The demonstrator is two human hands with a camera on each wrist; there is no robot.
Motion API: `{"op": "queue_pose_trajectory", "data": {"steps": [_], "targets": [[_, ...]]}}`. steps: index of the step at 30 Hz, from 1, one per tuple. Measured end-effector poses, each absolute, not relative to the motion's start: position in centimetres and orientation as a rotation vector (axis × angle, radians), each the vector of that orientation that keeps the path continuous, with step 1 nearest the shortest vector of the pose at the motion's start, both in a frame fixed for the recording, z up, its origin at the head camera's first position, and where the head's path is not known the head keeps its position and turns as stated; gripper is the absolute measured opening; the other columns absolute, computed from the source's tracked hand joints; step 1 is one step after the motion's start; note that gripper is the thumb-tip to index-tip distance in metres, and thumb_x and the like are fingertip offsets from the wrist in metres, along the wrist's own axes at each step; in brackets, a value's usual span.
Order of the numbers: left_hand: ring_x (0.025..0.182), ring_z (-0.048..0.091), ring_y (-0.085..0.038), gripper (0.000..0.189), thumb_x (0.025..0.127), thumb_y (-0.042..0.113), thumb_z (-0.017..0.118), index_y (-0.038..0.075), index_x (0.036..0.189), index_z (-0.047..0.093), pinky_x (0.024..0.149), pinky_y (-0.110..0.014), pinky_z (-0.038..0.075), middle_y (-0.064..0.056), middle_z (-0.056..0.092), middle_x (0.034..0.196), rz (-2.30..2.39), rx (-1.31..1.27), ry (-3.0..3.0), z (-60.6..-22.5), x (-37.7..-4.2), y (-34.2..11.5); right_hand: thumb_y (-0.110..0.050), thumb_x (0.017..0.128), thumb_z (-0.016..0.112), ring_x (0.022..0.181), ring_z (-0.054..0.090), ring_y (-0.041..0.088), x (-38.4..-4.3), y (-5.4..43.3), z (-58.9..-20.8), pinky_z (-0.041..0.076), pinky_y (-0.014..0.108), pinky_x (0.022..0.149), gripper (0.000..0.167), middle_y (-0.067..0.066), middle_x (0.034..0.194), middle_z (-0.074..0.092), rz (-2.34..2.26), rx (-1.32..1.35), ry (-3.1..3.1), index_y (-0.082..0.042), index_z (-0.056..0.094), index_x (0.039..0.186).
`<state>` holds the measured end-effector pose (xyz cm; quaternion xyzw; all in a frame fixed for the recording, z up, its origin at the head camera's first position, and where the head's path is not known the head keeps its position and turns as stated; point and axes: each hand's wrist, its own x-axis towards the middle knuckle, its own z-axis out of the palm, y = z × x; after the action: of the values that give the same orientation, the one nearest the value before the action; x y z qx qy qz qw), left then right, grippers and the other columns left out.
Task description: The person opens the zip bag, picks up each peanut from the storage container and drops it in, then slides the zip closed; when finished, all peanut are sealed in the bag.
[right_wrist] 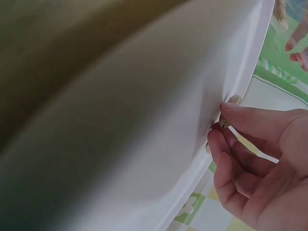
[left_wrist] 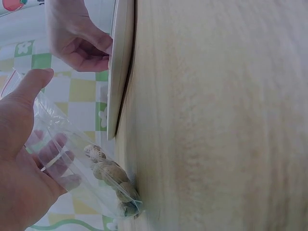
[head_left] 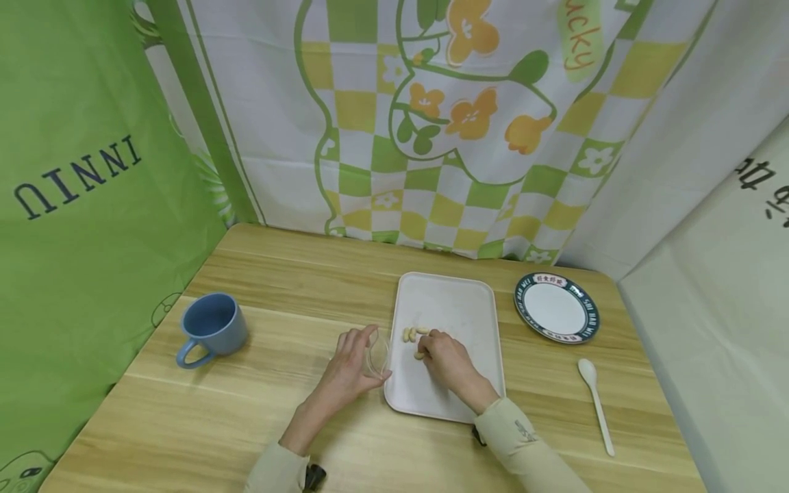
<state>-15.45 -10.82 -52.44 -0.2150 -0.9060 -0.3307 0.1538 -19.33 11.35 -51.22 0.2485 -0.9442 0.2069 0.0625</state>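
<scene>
My left hand (head_left: 346, 366) holds a clear zip bag (left_wrist: 72, 149) by its mouth, thumb and fingers spread apart, at the left edge of a pale tray (head_left: 456, 301). Several peanuts in their shells (left_wrist: 113, 174) lie at the bottom of the bag. Over the tray, my right hand (head_left: 453, 363) pinches a single peanut (right_wrist: 224, 121) between thumb and fingertips. A few loose peanuts (head_left: 409, 335) lie on the tray just beyond those fingers, partly hidden by them in the right wrist view.
A blue mug (head_left: 216, 325) stands on the left of the wooden table (head_left: 277, 342). To the tray's right are a plate with a dark patterned rim (head_left: 526, 311) and a white spoon (head_left: 596, 400). Printed cloth (head_left: 370, 157) hangs behind the table.
</scene>
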Motion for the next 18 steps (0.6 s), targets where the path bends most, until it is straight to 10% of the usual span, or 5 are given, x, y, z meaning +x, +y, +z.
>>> {"op": "queue_pose_trajectory", "data": {"steps": [18], "targets": [[0.097, 0.044, -0.021, 0.082, 0.070, 0.024, 0.086, 0.002, 0.136, 0.043, 0.074, -0.031, 0.048, -0.003, 0.046, 0.100, -0.946, -0.627, -2.598, -52.4, -15.5, -10.8, -0.002, 0.078, 0.077, 0.069, 0.056, 0.013, -19.3, 11.9, -49.8, 0.049, 0.029, 0.060, 0.010, -0.003, 0.075, 0.059, 0.687, 0.722, -2.766, -0.008, 0.072, 0.085]]}}
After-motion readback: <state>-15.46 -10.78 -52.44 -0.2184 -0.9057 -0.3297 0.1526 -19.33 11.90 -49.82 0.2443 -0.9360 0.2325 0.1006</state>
